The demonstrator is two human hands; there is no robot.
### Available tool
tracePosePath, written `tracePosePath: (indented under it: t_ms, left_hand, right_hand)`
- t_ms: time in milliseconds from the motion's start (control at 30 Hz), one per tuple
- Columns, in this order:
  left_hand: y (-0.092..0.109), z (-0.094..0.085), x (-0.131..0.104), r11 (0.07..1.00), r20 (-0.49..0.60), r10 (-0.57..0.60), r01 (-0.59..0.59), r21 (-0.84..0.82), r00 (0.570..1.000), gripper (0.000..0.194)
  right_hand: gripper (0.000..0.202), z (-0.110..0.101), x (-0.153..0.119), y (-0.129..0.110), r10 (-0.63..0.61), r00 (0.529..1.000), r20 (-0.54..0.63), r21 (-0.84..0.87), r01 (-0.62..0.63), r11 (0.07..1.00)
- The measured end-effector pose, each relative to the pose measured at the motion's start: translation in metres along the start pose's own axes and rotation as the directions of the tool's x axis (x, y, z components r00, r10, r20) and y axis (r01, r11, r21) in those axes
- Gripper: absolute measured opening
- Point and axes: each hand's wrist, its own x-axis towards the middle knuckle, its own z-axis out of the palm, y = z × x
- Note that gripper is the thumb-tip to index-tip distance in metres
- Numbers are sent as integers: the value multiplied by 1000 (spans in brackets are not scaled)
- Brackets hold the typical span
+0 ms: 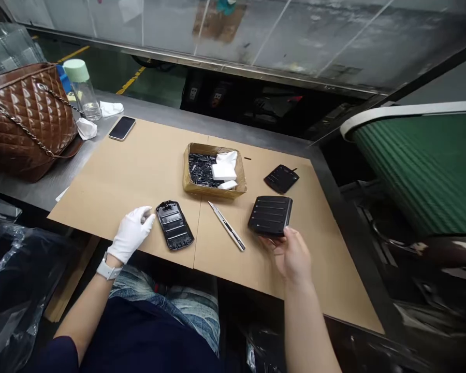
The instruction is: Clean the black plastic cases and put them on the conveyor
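Note:
My left hand [134, 233], in a white glove, hovers just left of a black plastic cover [175, 225] lying inner side up on the cardboard. Its fingers are loosely bent, with a gap between thumb and forefinger and nothing visible in them. Bare, my right hand [293, 254] grips the lower edge of a black ribbed plastic cover [271, 215], tilted above the cardboard; whether it is one piece or a stack I cannot tell. Between the hands lies a utility knife [227, 226]. Another black ribbed cover [281, 178] rests farther back at the right.
A cut-down cardboard box [213, 192] holds many small black pieces and white pads. Cardboard sheets [140, 166] cover the table. At the back left are a phone [122, 128], a bottle [83, 90] and a brown quilted bag [27, 119]. A green conveyor belt [423, 166] stands right.

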Motion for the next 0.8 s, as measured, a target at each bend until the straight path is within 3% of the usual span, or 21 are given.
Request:
tracePosePath:
  t_ms: [100,167,333,433,533,567,633,700,800]
  left_hand:
    - [7,13,16,992,-44,72,-67,104,996,43]
    - [10,18,24,981,-49,100,-91,170,994,46]
    - [8,22,34,961,-46,138,-123,247,989,45]
    - [15,20,31,985,-93,105,-91,147,990,43]
    - [39,19,15,980,-165,-15,-18,-196,986,37]
    - [50,19,8,937,-130,-58,9,-349,990,35]
    - [72,21,-7,808,127,-82,140,-572,989,34]
    - [89,24,-19,701,325,-74,280,-655,943,35]
    - [101,27,-30,613,410,-51,353,-707,911,30]
  right_hand:
    - [16,-22,-26,0,107,994,30,125,-110,986]
    - [15,-29,-44,-8,142,982,125,212,-166,963]
    - [13,-26,-97,-15,142,951,275,302,-226,926]
    - [13,-17,-120,-15,198,930,309,354,-306,884]
    - [12,-5,-134,-17,294,876,383,387,-441,809]
    - [12,0,-137,-17,335,845,416,387,-498,776]
    - [15,11,-144,-18,414,775,478,368,-605,706]
    - [20,22,-149,-20,468,721,512,355,-673,649]
    - [26,36,-155,-22,507,694,511,366,-710,602]
